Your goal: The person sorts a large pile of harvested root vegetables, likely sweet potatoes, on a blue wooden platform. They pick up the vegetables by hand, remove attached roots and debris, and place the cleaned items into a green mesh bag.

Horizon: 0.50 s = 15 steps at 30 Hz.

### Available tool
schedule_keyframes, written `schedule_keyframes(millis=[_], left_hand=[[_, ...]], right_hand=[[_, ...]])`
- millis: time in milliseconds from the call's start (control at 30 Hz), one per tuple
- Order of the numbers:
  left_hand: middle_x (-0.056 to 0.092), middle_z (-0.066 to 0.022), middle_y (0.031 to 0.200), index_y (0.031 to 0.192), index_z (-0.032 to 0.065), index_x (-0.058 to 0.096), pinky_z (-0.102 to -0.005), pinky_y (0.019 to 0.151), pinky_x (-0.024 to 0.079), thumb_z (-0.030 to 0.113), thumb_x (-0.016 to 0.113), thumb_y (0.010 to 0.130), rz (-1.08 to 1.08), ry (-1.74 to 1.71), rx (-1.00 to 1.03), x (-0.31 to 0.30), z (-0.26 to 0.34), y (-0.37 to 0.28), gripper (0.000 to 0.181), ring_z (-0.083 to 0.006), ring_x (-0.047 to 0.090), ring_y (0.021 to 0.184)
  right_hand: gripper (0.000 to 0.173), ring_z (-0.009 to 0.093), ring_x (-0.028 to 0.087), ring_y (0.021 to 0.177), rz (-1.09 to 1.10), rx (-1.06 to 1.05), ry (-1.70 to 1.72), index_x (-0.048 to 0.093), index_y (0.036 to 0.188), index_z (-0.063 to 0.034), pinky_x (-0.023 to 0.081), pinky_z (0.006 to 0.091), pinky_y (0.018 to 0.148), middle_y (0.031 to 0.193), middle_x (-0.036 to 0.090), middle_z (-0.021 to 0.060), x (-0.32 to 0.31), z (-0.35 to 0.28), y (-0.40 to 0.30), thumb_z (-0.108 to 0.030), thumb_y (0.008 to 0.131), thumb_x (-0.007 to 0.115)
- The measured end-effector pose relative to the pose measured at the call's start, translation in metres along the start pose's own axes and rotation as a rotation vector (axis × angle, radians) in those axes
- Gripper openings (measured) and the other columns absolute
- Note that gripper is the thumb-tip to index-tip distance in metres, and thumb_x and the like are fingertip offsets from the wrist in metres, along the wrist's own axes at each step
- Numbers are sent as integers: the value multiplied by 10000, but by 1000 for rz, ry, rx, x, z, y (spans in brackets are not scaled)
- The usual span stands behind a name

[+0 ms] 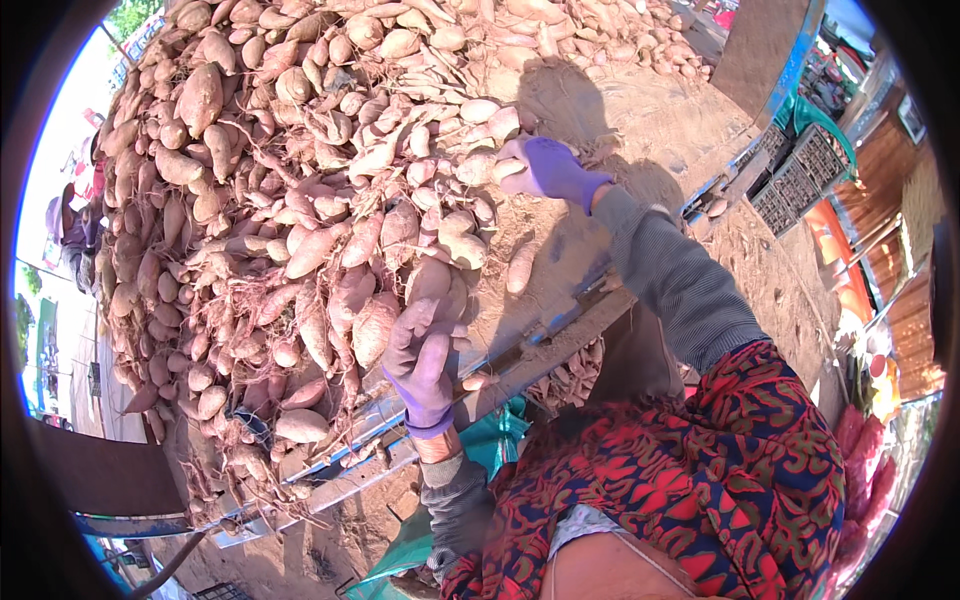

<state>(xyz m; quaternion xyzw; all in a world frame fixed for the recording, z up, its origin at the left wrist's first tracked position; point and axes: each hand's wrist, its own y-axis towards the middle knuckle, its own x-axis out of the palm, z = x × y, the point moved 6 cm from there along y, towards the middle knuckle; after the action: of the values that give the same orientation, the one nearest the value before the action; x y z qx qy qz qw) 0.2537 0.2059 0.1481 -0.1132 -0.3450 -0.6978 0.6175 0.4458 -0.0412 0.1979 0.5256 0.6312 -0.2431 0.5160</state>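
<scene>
A large heap of sweet potatoes (307, 247) with thin roots covers the left and upper part of a dusty table or truck bed (637, 112) with a blue metal edge. My right hand (544, 171), in a purple glove, holds a small sweet potato (510, 167) at the heap's right side. My left hand (424, 367), also gloved in purple, is at the near edge of the heap beside a large sweet potato (375, 328). Its fingers are apart and I see nothing held in it. A single sweet potato (520, 267) lies apart between my two hands.
Below the blue edge is a green sack (499, 435), with sweet potatoes (574, 379) beside it. Dark plastic crates (799, 180) stand at the right. A brown side panel (765, 56) rises at the upper right, another (105, 465) at the lower left. A person (75, 225) is at the far left.
</scene>
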Motion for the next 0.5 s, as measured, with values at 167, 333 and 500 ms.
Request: schedule_keyframes(millis=[167, 333, 500], left_hand=[[530, -288, 1306, 1492, 70, 239, -371, 669, 630, 292, 626, 936, -46, -330, -160, 5, 5, 3, 714, -369, 656, 1034], [509, -244, 1350, 1437, 63, 364, -367, 653, 615, 438, 574, 949, 213, -605, -250, -21, -12, -2, 650, -376, 631, 1073], [546, -206, 1300, 1071, 30, 609, -386, 625, 588, 523, 501, 961, 43, -565, -160, -18, -9, 0, 517, -439, 552, 1107]], right_hand=[[428, 243, 666, 916, -92, -166, 464, 656, 1100, -67, 514, 346, 787, 1039, 669, 117, -22, -130, -21, -312, 774, 785], [354, 316, 609, 1025, 134, -442, 129, 642, 1147, -105, 490, 407, 882, 1168, 621, 97, 5, -122, 8, -321, 868, 671], [406, 345, 532, 1133, -48, -302, -13, 614, 1214, -134, 462, 416, 948, 1237, 565, 127, 34, -29, 34, -257, 831, 670]])
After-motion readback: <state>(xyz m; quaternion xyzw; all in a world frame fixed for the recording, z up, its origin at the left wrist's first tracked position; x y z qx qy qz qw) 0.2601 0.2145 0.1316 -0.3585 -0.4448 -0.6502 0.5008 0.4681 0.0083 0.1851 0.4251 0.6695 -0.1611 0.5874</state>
